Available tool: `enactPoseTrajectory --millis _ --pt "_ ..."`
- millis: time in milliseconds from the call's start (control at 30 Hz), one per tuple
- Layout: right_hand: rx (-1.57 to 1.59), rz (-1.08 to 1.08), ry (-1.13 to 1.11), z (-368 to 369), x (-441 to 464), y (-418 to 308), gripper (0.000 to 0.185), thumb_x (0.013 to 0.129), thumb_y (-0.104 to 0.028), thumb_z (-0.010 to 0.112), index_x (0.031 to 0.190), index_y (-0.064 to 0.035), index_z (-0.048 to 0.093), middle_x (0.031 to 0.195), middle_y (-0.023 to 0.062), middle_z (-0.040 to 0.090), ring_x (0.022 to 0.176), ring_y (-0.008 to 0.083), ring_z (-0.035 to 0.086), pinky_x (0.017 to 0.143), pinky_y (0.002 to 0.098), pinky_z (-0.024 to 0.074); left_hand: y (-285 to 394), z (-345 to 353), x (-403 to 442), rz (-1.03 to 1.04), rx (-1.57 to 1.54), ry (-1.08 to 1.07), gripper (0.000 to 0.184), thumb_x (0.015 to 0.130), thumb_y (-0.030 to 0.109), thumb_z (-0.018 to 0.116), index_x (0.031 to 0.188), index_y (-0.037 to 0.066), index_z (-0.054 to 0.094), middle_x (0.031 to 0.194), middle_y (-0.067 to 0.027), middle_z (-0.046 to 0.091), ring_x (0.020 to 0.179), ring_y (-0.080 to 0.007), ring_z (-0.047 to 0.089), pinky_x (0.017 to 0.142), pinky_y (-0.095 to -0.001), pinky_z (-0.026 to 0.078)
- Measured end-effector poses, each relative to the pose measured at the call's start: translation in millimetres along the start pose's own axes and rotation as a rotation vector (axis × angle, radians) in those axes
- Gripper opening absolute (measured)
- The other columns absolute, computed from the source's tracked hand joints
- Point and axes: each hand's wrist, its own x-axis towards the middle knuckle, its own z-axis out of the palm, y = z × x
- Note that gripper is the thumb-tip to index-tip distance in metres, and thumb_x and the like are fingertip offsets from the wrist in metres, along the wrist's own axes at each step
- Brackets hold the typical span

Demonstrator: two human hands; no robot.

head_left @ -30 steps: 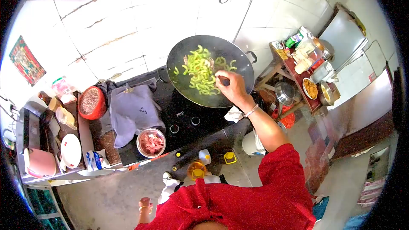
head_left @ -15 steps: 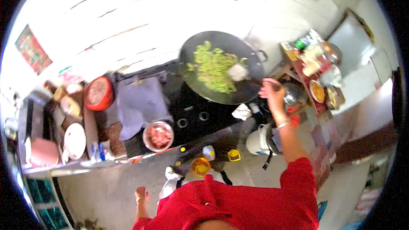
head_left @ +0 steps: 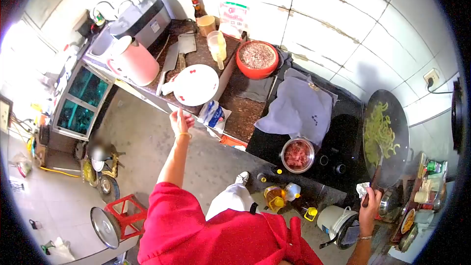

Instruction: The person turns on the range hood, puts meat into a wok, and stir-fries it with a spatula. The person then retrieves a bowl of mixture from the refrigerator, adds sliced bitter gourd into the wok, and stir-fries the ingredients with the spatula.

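Observation:
Fingers outstretched, my left hand [head_left: 180,123] is open and empty just below a white plate [head_left: 196,86] with small red marks, at the counter's edge. I cannot tell whether the fingertips touch the packet beside it. My right hand [head_left: 370,205] is closed round the dark handle of a spatula [head_left: 377,177]. Its head is in the wok [head_left: 400,167], among sliced green vegetables [head_left: 380,132]. A crumpled white cloth [head_left: 363,189] lies by my right hand. Raw cut meat sits in a metal bowl [head_left: 298,155] on the stove.
A grey cloth [head_left: 297,105] covers part of the stove. On the counter are a red bowl [head_left: 257,60], a cleaver [head_left: 170,64], a pink jug [head_left: 132,61] and a blue-white packet [head_left: 214,116]. Oil bottles [head_left: 275,198], a white bucket [head_left: 337,220] and a red stool [head_left: 126,216] stand below.
My view has swung left, bringing the counter into sight. My left hand has gone from beside my body out towards the white plate. My right hand stays at the wok's near side.

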Motion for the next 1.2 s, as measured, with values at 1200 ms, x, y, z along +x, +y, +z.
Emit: enactPoseTrajectory --millis 1200 --pt "0.904 -0.526 -0.647 316.1 -33.3 -513.7 0.014 0.076 -0.006 0.054 0.088 -0.0006 0.058 0.071 0.0096 0.060 0.063 0.0180 0.059 0.057 0.0275 0.0468 192.5 -368.4 44.0 -0.003 0.002 -0.129 0.031 0.077 0.007 0.039 0.106 0.005 0.030 0.077 -0.0122 0.056 0.049 -0.0171 0.056 0.042 -0.0253 0.049"
